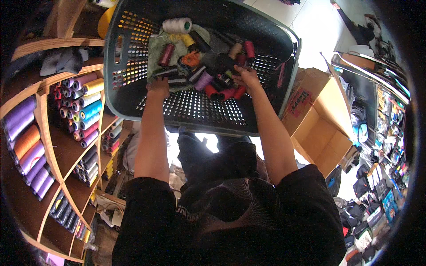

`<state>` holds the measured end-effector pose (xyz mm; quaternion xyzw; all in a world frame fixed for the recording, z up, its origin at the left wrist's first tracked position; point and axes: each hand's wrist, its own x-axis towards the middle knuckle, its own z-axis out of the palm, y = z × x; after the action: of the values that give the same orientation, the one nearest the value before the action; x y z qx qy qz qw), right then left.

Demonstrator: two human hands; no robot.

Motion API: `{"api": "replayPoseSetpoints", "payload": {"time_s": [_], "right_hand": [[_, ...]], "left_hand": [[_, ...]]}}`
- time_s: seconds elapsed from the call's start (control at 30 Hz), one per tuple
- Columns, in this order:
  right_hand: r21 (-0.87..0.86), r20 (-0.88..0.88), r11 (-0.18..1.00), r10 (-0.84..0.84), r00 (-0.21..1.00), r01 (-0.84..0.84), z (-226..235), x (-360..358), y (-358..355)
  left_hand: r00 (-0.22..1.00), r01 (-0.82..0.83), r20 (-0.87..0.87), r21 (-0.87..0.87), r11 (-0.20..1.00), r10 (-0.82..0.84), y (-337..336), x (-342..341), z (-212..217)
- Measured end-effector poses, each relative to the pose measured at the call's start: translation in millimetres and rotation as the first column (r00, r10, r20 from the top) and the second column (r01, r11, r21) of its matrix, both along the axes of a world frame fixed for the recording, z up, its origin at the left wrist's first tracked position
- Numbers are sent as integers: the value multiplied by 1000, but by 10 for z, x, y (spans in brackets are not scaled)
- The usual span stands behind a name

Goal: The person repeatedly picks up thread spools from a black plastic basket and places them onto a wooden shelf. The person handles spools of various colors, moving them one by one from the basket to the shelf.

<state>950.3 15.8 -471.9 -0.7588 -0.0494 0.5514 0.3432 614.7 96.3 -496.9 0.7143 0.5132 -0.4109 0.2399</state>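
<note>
A dark grey perforated plastic basket (195, 111) lies in front of me, holding several thread spools in red, purple, yellow, black and cream on a pale green cloth (156, 48). My left hand (158, 85) reaches into the basket and closes on a dark spool (165, 72) at the left of the pile. My right hand (245, 75) rests on the pile's right side, its fingers on the dark and red spools (227, 92). A large cream spool (176, 25) sits at the far edge of the heap.
Wooden shelves (53, 146) at my left hold rows of coloured thread cones in purple, orange, blue and yellow. An open cardboard box (326, 128) stands at the right. Racks of small packaged goods (381, 177) fill the far right. Another person stands at the top right.
</note>
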Motion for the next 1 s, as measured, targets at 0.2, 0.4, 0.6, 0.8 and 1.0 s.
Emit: {"api": "replayPoseSetpoints", "payload": {"time_s": [0.2, 0.4, 0.6, 0.8, 1.0], "right_hand": [[-349, 381, 700, 714, 587, -624, -832, 250, -268], [-443, 190, 11, 978, -81, -897, -670, -164, -523], [-529, 224, -128, 932, -284, -839, -528, -539, -621], [-411, 13, 3, 1000, -3, -912, -461, -648, -244], [-486, 103, 129, 991, 90, -864, -667, -915, -493]], "left_hand": [[999, -24, 30, 89, 996, 22, -106, 71, -337], [996, -14, 93, 275, 961, -12, -235, -3, -680], [997, -31, 78, 201, 979, 16, -184, 71, -596], [994, 15, 106, 124, 992, -29, -136, 35, -465], [992, -39, 128, 149, 988, 20, -166, 254, -368]]}}
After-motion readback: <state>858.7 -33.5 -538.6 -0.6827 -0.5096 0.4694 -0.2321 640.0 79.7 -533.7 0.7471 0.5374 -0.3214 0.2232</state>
